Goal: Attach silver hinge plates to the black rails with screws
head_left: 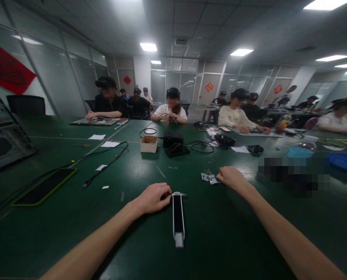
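On the green table before me lies a long, narrow white-framed device (pixel 178 217) with a black face. A pale tab sticks out at its near end and a thin metal rod crosses its far end. My left hand (pixel 156 198) rests on the table with curled fingers, its thumb and fingertips closed on the far left corner by the rod. Farther right, my right hand (pixel 231 177) is closed at a small pile of metal plates with holes (pixel 210 177). Its fingertips touch the edge of the pile; whatever they pinch is hidden.
A black phone-like slab with a green rim (pixel 45 187) and a black cable (pixel 106 166) lie left. Ahead stand a small open box (pixel 149 144) and a black case (pixel 173 139). A blue tray (pixel 345 161) sits right. Several people work across the table.
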A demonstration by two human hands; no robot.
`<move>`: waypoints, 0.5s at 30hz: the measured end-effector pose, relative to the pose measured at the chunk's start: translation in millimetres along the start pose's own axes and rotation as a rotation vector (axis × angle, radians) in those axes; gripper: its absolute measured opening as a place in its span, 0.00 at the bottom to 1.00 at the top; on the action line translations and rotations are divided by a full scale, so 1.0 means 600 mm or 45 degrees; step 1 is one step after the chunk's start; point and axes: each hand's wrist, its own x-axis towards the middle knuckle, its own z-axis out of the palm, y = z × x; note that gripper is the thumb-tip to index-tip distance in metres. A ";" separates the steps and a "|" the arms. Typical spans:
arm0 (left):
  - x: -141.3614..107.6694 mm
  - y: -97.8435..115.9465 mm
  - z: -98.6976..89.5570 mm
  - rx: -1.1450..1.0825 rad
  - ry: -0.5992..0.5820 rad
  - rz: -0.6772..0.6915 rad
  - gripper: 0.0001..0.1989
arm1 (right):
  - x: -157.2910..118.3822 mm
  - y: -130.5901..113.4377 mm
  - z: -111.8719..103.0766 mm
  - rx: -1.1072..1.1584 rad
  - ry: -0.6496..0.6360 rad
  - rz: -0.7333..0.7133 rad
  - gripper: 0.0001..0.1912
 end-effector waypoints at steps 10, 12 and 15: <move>0.001 -0.001 0.001 -0.005 0.012 0.023 0.07 | -0.062 -0.124 -0.012 0.576 0.304 -0.735 0.06; 0.001 -0.002 0.003 0.003 0.030 0.030 0.07 | -0.076 -0.153 -0.006 0.664 0.239 -0.883 0.07; 0.001 -0.004 0.006 0.015 0.042 0.041 0.06 | -0.086 -0.167 -0.001 0.757 0.172 -0.931 0.07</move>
